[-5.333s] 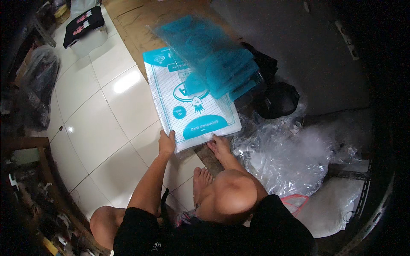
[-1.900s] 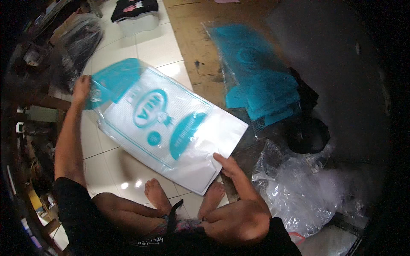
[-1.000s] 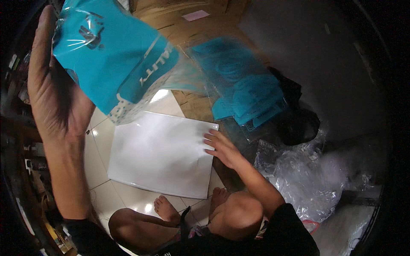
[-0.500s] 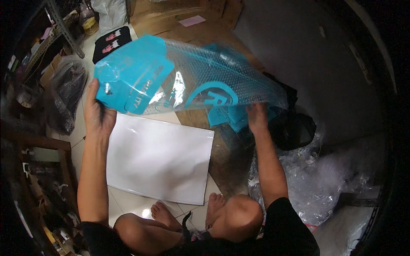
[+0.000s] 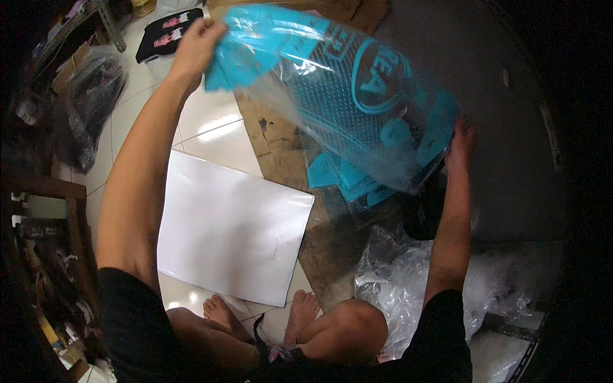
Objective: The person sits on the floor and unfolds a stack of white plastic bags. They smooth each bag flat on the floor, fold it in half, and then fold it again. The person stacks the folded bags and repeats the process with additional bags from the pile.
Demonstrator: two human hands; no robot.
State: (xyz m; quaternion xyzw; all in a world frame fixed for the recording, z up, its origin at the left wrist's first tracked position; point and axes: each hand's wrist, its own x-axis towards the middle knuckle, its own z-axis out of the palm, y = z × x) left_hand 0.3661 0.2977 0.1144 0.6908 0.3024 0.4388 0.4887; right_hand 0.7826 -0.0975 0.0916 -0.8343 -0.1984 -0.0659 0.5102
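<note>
A clear plastic packaging bag [image 5: 345,96] with turquoise printing and a dotted pattern is stretched across the air in front of me. Its solid turquoise end is gripped by my left hand [image 5: 199,48], fingers closed on the edge. At the other end, my right hand [image 5: 461,142] pinches the bag's right border. Beneath the bag, on the floor, a flat white sheet [image 5: 233,230] with a glossy surface lies before my feet. More turquoise-printed bags [image 5: 351,175] rest under the held one, on the brown cardboard.
Brown cardboard [image 5: 268,137] covers part of the tiled floor. A folded black garment [image 5: 167,35] with pink prints lies at the far left. Crumpled clear plastic [image 5: 408,274] is heaped by my right arm. A dark plastic bag [image 5: 96,102] and a wooden frame [image 5: 48,186] stand at left.
Both hands have moved up and apart, the left one away from me, the right one rightward. Now the bag is lifted farther off and spread wider, with its printed face turned.
</note>
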